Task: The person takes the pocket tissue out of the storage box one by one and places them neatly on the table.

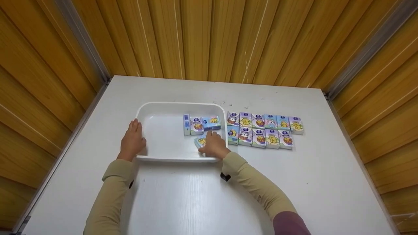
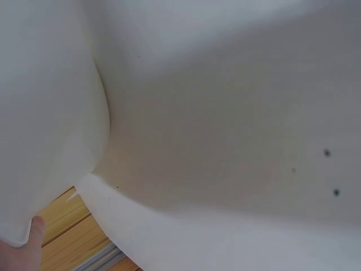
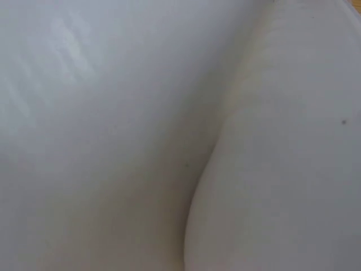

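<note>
A white tray (image 1: pixel 169 159) lies on the table, and my left hand (image 1: pixel 131 140) holds its left rim, fingers along the outside and thumb at the inner side. Inside the tray's right end, my right hand (image 1: pixel 214 145) pinches a small light-blue cartoon-printed pack (image 1: pixel 200 141), partly covered by the fingers. Just beyond it lie a purple-and-white pack (image 1: pixel 196 125), a blue pack (image 1: pixel 211 122) turned sideways and a narrow pack (image 1: pixel 186 124) on its edge. In the left wrist view a fingertip (image 2: pixel 37 227) shows beside the tray rim; the right wrist view shows only white surfaces.
To the right of the tray, several more cartoon-printed packs (image 1: pixel 259 137) lie in two rows, close against its right wall. The white table (image 1: pixel 183 195) ends at wood-panelled walls (image 1: pixel 209 39) at the back and sides.
</note>
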{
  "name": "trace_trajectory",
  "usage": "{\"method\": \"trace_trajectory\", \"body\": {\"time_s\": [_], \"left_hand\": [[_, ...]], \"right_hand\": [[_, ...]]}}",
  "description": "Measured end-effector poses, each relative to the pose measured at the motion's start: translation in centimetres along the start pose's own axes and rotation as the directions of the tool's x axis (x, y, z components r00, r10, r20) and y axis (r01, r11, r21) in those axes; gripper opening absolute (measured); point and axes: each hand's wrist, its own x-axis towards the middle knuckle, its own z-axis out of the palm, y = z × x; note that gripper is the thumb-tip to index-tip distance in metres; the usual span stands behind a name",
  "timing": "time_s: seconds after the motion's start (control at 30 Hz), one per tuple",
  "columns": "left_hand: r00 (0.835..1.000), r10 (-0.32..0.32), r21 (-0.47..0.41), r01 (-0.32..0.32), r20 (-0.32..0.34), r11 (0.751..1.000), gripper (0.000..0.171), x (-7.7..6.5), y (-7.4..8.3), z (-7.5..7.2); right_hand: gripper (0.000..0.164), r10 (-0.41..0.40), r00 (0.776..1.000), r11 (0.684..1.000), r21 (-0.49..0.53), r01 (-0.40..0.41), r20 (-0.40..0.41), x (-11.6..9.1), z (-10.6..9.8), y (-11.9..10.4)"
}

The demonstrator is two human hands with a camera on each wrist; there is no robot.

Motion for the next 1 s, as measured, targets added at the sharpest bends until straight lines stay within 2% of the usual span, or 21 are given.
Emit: {"method": "trace_trajectory", "body": {"time_s": [0.43,0.6,0.77,0.87,1.0], "left_hand": [[1.0,0.015,0.008,-0.015,-0.008,1.0,0.062,0.0,0.0,-0.1],[1.0,0.016,-0.003,-0.016,0.009,1.0,0.063,0.0,-0.1,-0.2],[1.0,0.002,0.001,-0.002,0.015,1.0,0.063,0.0,-0.1,-0.1],[1.0,0.005,0.002,-0.005,0.011,1.0,0.063,0.0,-0.1,-0.1],[1.0,0.014,0.003,-0.014,0.006,1.0,0.063,0.0,-0.1,-0.2]], "right_hand": [[0.082,-0.112,0.993,0.989,0.104,0.108,0.036,0.3,-1.4,0.5],[0.08,-0.196,0.981,0.972,0.134,0.193,0.008,-0.2,-2.3,0.7],[0.084,-0.236,0.972,0.952,0.206,0.228,0.014,-0.7,-2.9,1.0],[0.086,-0.281,0.96,0.935,0.222,0.277,-0.014,-1.0,-3.0,1.2],[0.084,-0.352,0.931,0.9,0.24,0.364,-0.096,-1.4,-3.3,1.8]]}}
